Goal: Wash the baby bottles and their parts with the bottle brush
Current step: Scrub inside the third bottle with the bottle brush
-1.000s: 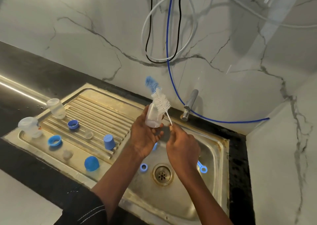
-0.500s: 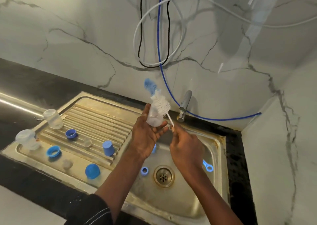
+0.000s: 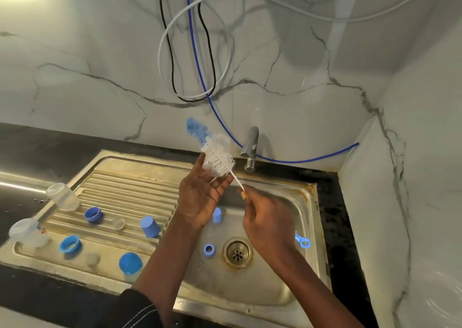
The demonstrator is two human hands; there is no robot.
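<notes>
above a steel sink (image 3: 307,195) by a marble wall (image 3: 87,52), our left hand (image 3: 200,197) holds a small clear bottle (image 3: 208,163) between thumb and fingers; the grip of our right hand (image 3: 267,220) pinches the bottle brush (image 3: 220,156), slanting up-left across the bottle.

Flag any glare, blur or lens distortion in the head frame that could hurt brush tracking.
Head view: blown-out glare top left, bright streak on the counter; bottle brush bristles and blue tip soft with motion blur; clear bottle behind them barely separates from the white bristles; wide-angle bowing bends the sink rim and wall corner; smeared patch bottom right.
</notes>
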